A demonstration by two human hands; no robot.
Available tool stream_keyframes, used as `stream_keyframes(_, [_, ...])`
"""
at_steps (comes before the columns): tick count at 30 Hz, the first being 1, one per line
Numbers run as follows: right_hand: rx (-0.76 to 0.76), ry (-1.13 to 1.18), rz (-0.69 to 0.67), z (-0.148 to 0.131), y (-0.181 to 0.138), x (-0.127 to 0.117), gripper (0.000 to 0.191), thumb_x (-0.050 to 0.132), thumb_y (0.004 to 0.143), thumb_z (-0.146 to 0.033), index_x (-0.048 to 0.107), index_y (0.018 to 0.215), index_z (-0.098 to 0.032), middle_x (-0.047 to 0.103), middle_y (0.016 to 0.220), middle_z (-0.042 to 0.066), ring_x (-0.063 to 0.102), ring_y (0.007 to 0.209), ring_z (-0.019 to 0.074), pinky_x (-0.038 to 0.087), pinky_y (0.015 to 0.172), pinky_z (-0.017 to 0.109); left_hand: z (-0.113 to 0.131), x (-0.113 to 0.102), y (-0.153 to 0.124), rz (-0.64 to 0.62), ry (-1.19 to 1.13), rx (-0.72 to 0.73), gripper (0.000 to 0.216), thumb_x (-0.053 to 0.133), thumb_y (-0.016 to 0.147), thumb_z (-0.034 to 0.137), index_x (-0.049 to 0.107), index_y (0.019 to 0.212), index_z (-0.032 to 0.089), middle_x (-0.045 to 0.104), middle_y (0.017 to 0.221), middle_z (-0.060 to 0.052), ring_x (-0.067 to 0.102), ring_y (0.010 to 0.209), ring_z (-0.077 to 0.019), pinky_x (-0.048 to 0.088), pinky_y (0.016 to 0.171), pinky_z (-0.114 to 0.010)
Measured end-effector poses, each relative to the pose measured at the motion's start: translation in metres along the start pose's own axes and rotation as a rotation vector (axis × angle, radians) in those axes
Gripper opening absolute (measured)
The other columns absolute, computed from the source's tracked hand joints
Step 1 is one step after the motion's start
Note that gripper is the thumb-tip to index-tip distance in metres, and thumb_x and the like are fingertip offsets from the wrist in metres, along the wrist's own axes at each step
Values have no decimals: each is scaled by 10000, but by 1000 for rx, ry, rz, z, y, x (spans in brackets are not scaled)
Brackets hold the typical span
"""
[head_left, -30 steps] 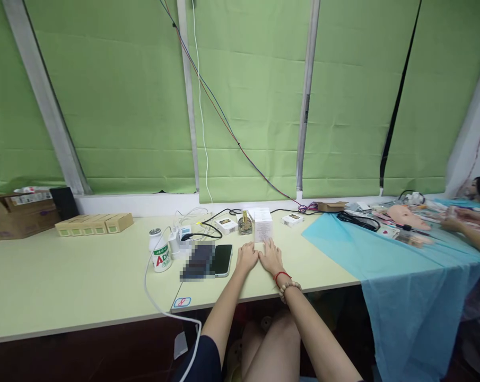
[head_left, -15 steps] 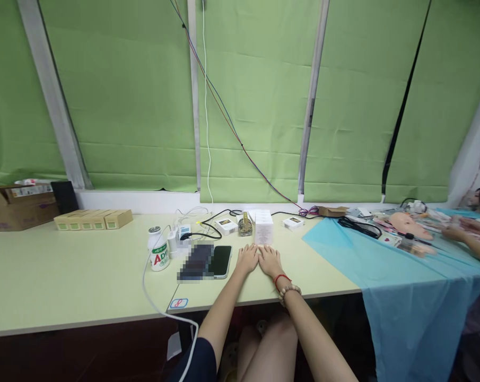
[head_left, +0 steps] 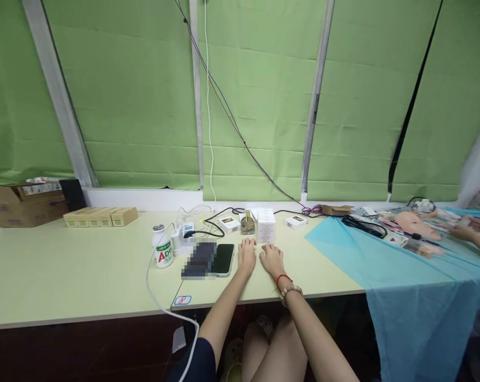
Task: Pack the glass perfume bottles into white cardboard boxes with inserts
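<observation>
My left hand rests palm down on the pale table, fingers stretched forward, just right of a dark-screened phone. Beside it, with a small gap between them, my right hand also lies on the table, its fingers spread and holding nothing. A red cord and a beaded bracelet circle my right wrist. Right beyond the fingertips stands a stack of white boxes. Left of that is a glass jar with a gold top. Small white boxes lie on either side.
A white bottle, a power strip and a white cable stand left of the phone. Tan boxes and a cardboard carton are further left. At right, a blue sheet carries a mannequin face; another person's hand is there.
My hands have moved apart; half a second ago they touched near the thumbs. The view has shifted slightly, so the table's things appear a little further right.
</observation>
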State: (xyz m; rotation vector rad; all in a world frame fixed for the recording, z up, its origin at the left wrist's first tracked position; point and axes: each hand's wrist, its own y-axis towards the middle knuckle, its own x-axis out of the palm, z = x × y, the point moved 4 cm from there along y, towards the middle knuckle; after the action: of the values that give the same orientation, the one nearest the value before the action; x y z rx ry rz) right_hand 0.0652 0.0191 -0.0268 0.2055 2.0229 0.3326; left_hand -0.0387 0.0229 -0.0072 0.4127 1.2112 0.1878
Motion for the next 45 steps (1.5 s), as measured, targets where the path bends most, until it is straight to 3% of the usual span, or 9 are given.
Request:
stream_keyframes(6, [-7,-38,-12,-1,2,3,361,426,892,-319,549,1207,-191,528,1203,98,441,1126,248,241,974,391,2,-1,-3,-9,-11,69,391,372,784,-14,486,1102,184,523,1079,-67,435,1061,-219,307,916,-341])
stream_keyframes(10, [-10,-57,-27,0,3,4,367,425,900,-331,538,1223,-200,517,1212,100,428,1129,251,234,974,391,5,-1,-4,-43,-24,90,337,401,786,-14,507,1033,188,550,1026,-52,467,1031,-209,310,897,-328])
stream_keyframes(25, [-12,8,-68,5,4,7,417,442,887,-358,532,1254,-181,493,1235,122,401,1151,274,201,1001,418,8,-6,-10,35,-46,39,246,376,789,-4,462,957,154,522,929,-60,470,960,-216,336,859,-324])
stream_keyframes(29, [-58,110,-153,17,18,4,340,490,835,-345,618,1144,-285,530,1232,26,436,1162,220,222,1026,367,8,-8,-14,61,-90,54,230,355,807,7,457,952,154,515,911,-67,481,946,-217,354,836,-318])
stream_keyframes(34, [-23,195,-149,51,43,-6,424,278,813,-118,635,1041,-138,629,1051,52,555,994,141,364,886,235,14,-10,-20,47,-144,178,159,399,810,35,465,877,164,519,854,-46,509,862,-193,369,749,-281])
stream_keyframes(40, [72,162,-71,72,72,2,314,422,833,-229,618,1062,-141,536,1153,128,433,1150,271,274,977,415,18,-2,-25,-47,-211,330,148,432,801,55,469,860,185,529,807,-6,509,739,-150,340,651,-254])
stream_keyframes(45, [12,200,-138,85,107,10,221,472,818,-209,665,924,-216,573,1104,41,465,1127,203,292,970,355,16,12,-17,-220,-202,263,210,454,797,91,474,965,216,496,655,36,500,643,-147,304,605,-255])
